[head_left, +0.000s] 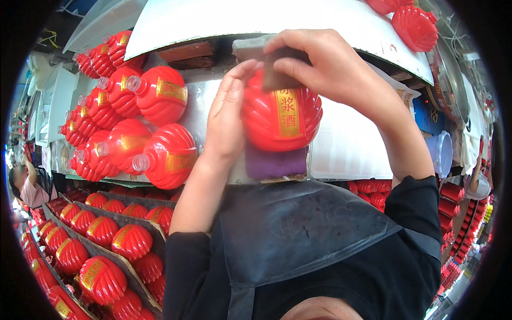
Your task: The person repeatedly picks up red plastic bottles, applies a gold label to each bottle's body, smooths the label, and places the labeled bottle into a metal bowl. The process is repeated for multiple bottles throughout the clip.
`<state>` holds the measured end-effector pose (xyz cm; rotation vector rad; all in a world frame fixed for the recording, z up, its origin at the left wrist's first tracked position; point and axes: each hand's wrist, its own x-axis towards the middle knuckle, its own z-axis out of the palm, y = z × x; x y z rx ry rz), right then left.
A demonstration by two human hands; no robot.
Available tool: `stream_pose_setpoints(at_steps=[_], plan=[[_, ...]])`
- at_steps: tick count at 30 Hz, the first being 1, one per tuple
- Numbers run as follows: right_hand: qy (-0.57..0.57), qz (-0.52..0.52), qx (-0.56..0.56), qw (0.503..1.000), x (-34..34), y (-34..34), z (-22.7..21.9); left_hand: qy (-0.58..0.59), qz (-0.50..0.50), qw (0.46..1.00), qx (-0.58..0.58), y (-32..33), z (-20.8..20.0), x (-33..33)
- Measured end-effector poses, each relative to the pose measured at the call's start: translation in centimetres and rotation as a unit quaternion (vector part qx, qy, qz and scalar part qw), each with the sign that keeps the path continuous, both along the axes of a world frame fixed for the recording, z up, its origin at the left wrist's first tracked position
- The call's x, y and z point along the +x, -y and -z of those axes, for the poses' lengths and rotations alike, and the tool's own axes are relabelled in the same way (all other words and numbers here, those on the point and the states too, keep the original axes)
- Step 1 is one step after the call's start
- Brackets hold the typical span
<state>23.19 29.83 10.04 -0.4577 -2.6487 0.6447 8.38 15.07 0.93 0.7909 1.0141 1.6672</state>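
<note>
A round red ribbed bottle with a gold label lies on a folded purple cloth at the bench edge in front of me. My right hand grips a dark brown pad between thumb and fingers, over the top of the label and the upper part of the bottle. My left hand rests along the bottle's left side, its fingers stretched out toward the pad. The bottle's neck is hidden behind the pad and my hands. The pad looks slightly blurred.
Several similar red bottles with clear necks lie to the left. Racks of red bottles stand lower left. A white board spans the back, with more bottles at its right end. A pale bucket is at the right.
</note>
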Motion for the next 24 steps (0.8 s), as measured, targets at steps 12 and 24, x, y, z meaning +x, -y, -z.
stream_pose_setpoints(at_steps=[12, 24], plan=[[-0.196, -0.129, 0.118, 0.965, 5.7, 7.3, 4.5, 0.056, 0.079, 0.993, -0.072, -2.3, 0.6, -1.8], [-0.179, 0.041, 0.085, 0.979, 4.2, 3.5, 0.3, -0.019, 0.105, 0.994, 0.011, 0.7, -1.5, -0.3]])
